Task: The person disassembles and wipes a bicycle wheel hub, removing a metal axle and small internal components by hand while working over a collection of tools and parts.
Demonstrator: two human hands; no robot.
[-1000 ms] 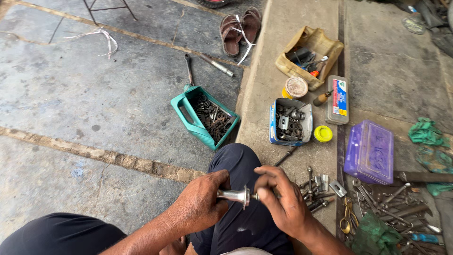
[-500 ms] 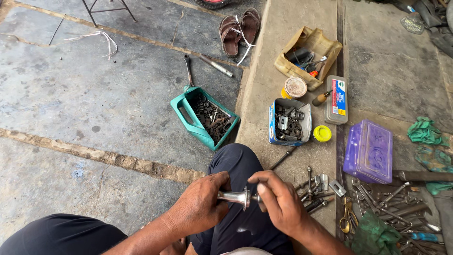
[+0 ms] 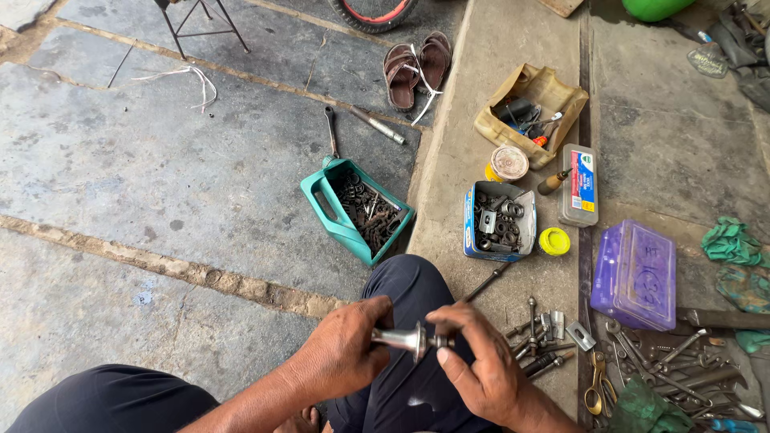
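the left hand was wrapped around the narrow end of a shiny metal hub, fingers curled closed on it, thumb on top. the right hand was pinching the other end, fingertips closed on the small axle bit right past the flared flange. so the hub sat between both sets of fingers, held sideways just above the knee in dark trousers.

just beyond the right fingers there was a loose pile of bolts and nuts on the concrete, and further right a spread of spanners with a pair of yellow-handled scissors. a thin metal rod lay near the knee, up from the fingertips.

well ahead of the left fingers was a cut-open green jerrycan full of rusty chain bits. ahead of the right fingers: a blue tin of bearings and washers, a yellow lid touching it or nearly, and a purple plastic box off to the right. brown sandals were far up top.
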